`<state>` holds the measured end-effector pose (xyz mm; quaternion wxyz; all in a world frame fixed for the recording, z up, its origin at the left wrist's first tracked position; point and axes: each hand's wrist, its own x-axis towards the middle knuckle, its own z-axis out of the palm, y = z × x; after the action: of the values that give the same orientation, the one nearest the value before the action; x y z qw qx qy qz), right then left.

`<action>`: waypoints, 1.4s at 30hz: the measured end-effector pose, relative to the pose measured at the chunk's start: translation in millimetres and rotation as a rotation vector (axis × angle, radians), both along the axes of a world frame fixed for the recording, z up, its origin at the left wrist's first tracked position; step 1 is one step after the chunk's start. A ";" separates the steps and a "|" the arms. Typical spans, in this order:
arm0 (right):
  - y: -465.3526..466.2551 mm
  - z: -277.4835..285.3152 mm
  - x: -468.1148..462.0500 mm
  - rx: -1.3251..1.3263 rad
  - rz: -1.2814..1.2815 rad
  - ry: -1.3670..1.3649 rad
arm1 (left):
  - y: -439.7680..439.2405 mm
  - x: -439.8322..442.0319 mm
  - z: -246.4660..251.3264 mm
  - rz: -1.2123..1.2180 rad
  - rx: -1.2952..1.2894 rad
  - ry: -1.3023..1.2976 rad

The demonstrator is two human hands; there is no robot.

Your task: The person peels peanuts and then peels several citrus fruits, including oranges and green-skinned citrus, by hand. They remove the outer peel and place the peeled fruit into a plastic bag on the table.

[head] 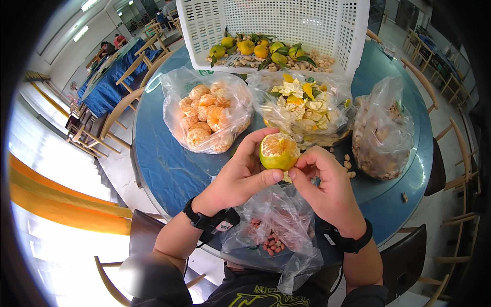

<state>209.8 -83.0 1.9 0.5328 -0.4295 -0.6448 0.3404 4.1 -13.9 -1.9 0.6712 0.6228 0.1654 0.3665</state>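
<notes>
My left hand (pixel 239 170) holds a partly peeled mandarin (pixel 279 151), its fingers behind the fruit and its thumb low in front. The top shows bare orange flesh, while green-yellow peel still wraps the lower part. My right hand (pixel 326 184) pinches at the peel's lower right edge between thumb and fingers. Just beyond the fruit lies a clear plastic bag of torn peels (pixel 303 103). To its left, another clear bag holds several peeled mandarins (pixel 207 111). Below my hands, a crumpled plastic bag (pixel 280 215) contains shelled peanuts (pixel 273 244).
A white plastic basket (pixel 276 19) at the back holds unpeeled mandarins (pixel 245 47) with leaves and unshelled peanuts (pixel 322 61). At right stands a bag of peanut shells (pixel 383 134). Loose peanuts (pixel 347 164) lie beside it on the round blue-covered table (pixel 168 172). Chairs (pixel 406 257) surround the table.
</notes>
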 end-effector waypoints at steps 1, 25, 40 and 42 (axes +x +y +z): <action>0.6 -1.4 -1.8 -0.018 -0.009 0.046 | 0.3 0.0 0.1 0.000 -0.004 -0.006; 2.5 -0.2 2.6 0.019 -0.009 -0.052 | -6.6 5.2 -7.2 0.287 0.427 0.188; 3.8 3.8 19.6 -0.172 -0.157 0.075 | -0.2 -3.1 4.0 0.503 0.776 0.507; 9.3 -2.3 19.7 -0.078 -0.211 -0.147 | -6.2 -3.0 6.8 0.441 0.660 0.495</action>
<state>229.5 -73.6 -0.4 0.4999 -0.5391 -0.6196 0.2748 1.1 -20.2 4.9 0.2838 0.8216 0.3236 0.3737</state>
